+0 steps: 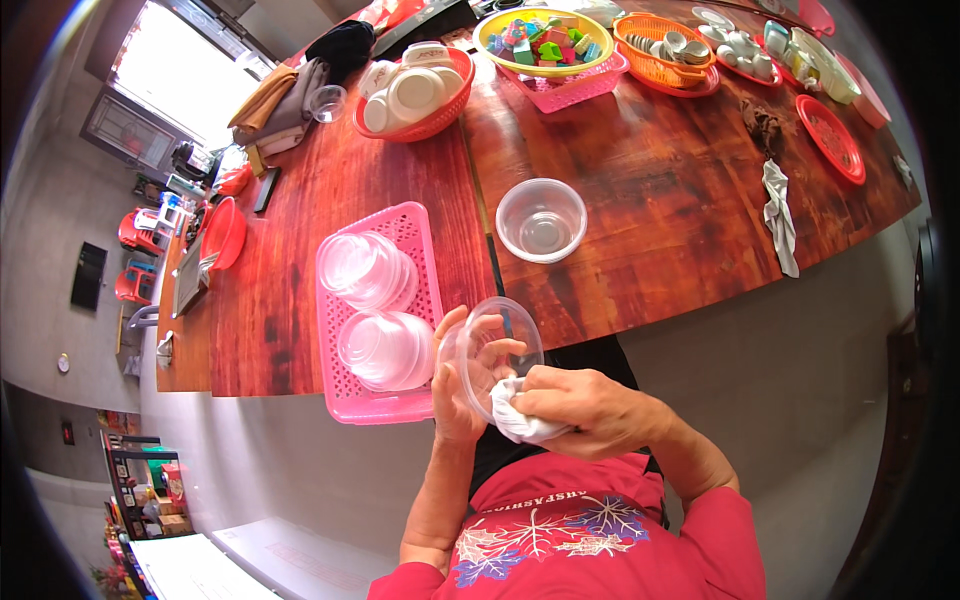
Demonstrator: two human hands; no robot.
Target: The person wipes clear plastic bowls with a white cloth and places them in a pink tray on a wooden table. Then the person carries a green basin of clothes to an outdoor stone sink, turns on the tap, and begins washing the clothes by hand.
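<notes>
My left hand (457, 395) is closed on a clear round plastic bowl (518, 325), tilted up on its side in front of my chest. Its fingers show through the clear plastic. A bunched white cloth (522, 420) is gripped in my right hand (600, 405) and pressed to the bowl's lower rim. On the table ahead stands another clear plastic bowl (541, 222), upright. To the left, a pink perforated tray (425, 250) carries two stacks of clear round plastic pieces, the far stack (360, 270) and the near stack (380, 350).
The wooden table (640, 200) ends just past my hands. Along its far side are a red basket (460, 95) of white containers, a yellow basin (485, 45) of colourful blocks, and an orange basket (640, 65) of small cups. A red plate (830, 140) and white rag (780, 220) lie right.
</notes>
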